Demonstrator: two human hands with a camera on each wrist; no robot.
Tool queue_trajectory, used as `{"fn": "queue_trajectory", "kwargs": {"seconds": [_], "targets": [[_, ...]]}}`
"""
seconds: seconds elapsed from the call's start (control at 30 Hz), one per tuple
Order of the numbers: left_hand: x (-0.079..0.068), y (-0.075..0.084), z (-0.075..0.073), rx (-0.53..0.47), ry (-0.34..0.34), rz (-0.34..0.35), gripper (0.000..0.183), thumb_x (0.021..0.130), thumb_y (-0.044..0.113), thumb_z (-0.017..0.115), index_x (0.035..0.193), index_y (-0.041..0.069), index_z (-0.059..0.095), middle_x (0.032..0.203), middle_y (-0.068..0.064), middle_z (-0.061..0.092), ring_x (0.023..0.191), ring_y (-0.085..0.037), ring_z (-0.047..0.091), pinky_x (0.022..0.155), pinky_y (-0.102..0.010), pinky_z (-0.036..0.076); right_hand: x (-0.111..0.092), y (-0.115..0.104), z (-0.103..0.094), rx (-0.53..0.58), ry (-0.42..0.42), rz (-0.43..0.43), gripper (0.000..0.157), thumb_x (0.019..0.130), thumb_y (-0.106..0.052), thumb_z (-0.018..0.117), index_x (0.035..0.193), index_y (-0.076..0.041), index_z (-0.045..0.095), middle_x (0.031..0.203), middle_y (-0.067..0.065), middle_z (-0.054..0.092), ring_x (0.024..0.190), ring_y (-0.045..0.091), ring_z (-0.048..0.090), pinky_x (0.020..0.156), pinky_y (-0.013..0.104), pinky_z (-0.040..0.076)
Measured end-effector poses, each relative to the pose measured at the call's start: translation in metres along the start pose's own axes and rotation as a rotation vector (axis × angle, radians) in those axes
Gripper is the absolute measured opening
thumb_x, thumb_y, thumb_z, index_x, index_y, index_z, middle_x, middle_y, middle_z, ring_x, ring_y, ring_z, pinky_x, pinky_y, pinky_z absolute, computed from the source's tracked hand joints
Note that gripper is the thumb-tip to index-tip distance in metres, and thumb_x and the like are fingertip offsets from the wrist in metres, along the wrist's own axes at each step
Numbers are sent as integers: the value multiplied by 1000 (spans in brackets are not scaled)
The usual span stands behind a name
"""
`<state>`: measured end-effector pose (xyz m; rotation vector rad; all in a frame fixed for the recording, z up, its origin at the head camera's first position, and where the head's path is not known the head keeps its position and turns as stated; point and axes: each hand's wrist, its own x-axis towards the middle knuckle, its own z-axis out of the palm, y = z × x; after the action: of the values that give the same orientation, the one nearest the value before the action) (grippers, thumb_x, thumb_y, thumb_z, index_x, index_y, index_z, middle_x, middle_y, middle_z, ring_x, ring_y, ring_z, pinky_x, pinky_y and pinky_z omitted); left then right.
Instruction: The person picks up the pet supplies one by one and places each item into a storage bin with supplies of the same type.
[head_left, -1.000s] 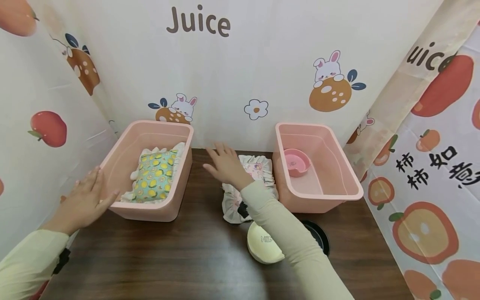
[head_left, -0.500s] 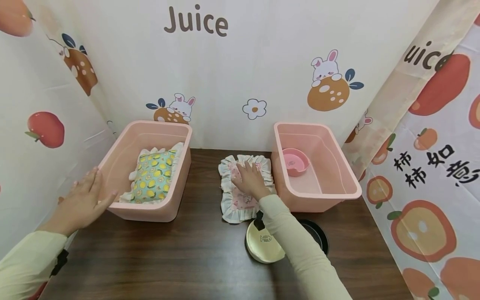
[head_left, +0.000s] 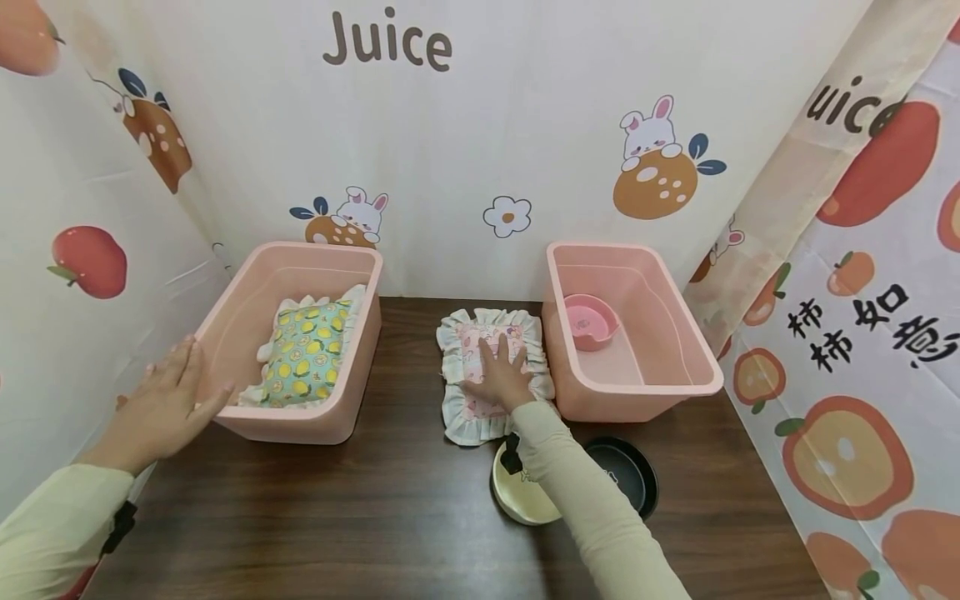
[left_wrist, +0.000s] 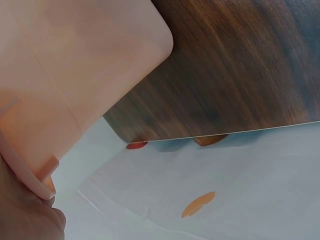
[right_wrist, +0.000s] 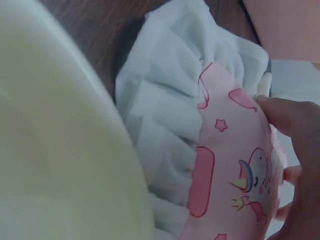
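In the head view my right hand lies over a pink small pillow with a white ruffled edge, its fingers spread. The right wrist view has the thumb and fingers touching the pillow's unicorn-printed cloth. My left hand rests at the near left rim of the left pink bin, fingers fairly straight. Inside that bin is a lemon-print pillow with a white frill. Part of the left hand also appears beside the bin's rim in the left wrist view.
Right of the pink pillow stands a second pink bin holding a pink pet bowl. A pale yellow bowl and a black bowl sit in front, partly behind the right sleeve. Printed curtains border the wooden table.
My right hand has moved right from the pink pillow's far left side and come down onto its middle. The left hand stays at the left bin.
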<state>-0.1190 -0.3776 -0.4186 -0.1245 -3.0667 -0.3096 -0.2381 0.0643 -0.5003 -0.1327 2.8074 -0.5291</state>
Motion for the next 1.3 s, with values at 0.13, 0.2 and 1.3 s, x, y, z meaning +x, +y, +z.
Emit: {"fn": "queue_trajectory", "kwargs": {"seconds": [0.13, 0.2, 1.3], "targets": [[-1, -1, 0, -3, 3, 11, 84, 99, 46, 38, 145, -17, 8, 149, -40, 10, 137, -55, 12, 110, -66, 4, -3, -2, -2, 21, -10, 25, 98, 79, -57, 69, 155, -30, 14, 161, 15, -5, 141, 53, -1, 98, 73, 27], [-1, -2, 1, -3, 5, 15, 83, 99, 46, 37, 145, -17, 8, 149, -40, 9, 137, -55, 11, 111, -65, 2, -5, -2, -3, 27, -8, 32, 99, 78, -56, 71, 155, -28, 15, 161, 16, -3, 140, 55, 2, 96, 74, 29], [0, -2, 1, -3, -4, 4, 84, 98, 46, 38, 146, -15, 6, 150, -39, 8, 137, -55, 11, 111, -64, 1, -9, 10, 4, 227, 160, 6, 84, 75, -27, 80, 147, -24, 37, 155, 14, 17, 124, 54, 33, 94, 70, 33]]}}
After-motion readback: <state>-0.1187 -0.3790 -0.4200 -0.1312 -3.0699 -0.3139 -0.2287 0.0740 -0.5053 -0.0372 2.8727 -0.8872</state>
